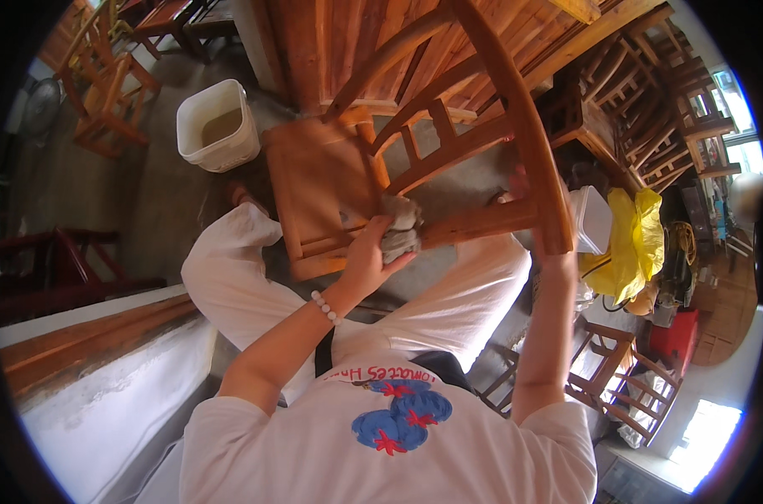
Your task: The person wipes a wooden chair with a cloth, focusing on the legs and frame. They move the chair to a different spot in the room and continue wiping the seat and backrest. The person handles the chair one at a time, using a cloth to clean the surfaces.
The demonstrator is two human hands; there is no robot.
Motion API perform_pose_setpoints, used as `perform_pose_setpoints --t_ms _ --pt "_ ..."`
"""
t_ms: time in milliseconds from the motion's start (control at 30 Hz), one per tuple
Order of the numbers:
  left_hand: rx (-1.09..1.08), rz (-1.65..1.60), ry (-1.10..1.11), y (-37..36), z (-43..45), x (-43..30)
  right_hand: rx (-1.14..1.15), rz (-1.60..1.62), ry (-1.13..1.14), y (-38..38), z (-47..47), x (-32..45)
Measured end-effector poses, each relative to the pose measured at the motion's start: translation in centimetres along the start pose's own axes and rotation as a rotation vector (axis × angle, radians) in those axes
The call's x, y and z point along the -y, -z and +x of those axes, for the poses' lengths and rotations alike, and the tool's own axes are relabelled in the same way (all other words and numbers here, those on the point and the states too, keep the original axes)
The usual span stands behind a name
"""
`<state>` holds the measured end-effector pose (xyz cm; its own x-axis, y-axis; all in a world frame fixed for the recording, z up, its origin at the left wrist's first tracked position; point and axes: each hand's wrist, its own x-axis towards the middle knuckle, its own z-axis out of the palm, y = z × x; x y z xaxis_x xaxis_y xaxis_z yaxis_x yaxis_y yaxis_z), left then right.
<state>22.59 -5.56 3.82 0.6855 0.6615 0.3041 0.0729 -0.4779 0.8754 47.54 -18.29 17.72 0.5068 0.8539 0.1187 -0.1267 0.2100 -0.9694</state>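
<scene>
A varnished wooden chair (321,183) lies tipped between my knees, its seat at left and its backrest reaching to the right. My left hand (370,255) grips a crumpled grey cloth (401,230), which touches the chair where a side post of the backrest meets the seat. A beaded bracelet (326,307) circles my left wrist. Behind the curved top rail (533,138) at the backrest's far end, my right hand (519,181) is around the wood. Only blurred fingers show there; the rail hides the rest of that hand.
A white plastic bucket (217,135) holding murky liquid stands beyond the seat. Wooden panelling (369,57) rises ahead. At right are stacked chairs (633,107), a white container (589,220) and a yellow plastic bag (633,246). A low white wall (123,365) runs at left.
</scene>
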Motion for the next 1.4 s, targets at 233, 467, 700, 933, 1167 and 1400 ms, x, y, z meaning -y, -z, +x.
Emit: perform_pose_setpoints --t_ms 233,467,700,933,1167,1400 --pt "0.103 -0.068 0.306 1.4 -3.8 5.9 -0.154 -0.570 0.088 -5.8 -6.9 -4.9" --pt "0.033 -0.070 0.335 -0.2 -2.7 5.2 -0.508 -0.430 0.133 -8.0 -3.3 -6.4" --pt "-0.040 -0.088 0.267 -7.2 2.4 5.8 -0.494 -0.273 0.083 -1.7 4.6 -6.3" --pt "-0.009 0.079 0.045 -13.2 8.0 9.0 -0.452 -0.343 0.036 5.0 12.6 -6.4" --pt "0.366 0.728 -0.054 -10.0 5.5 9.2 -0.514 -0.365 0.096 4.1 13.1 -6.8" --pt "0.354 0.437 0.121 -1.7 4.6 8.7 -0.588 -0.226 0.304 2.9 10.5 -11.2"
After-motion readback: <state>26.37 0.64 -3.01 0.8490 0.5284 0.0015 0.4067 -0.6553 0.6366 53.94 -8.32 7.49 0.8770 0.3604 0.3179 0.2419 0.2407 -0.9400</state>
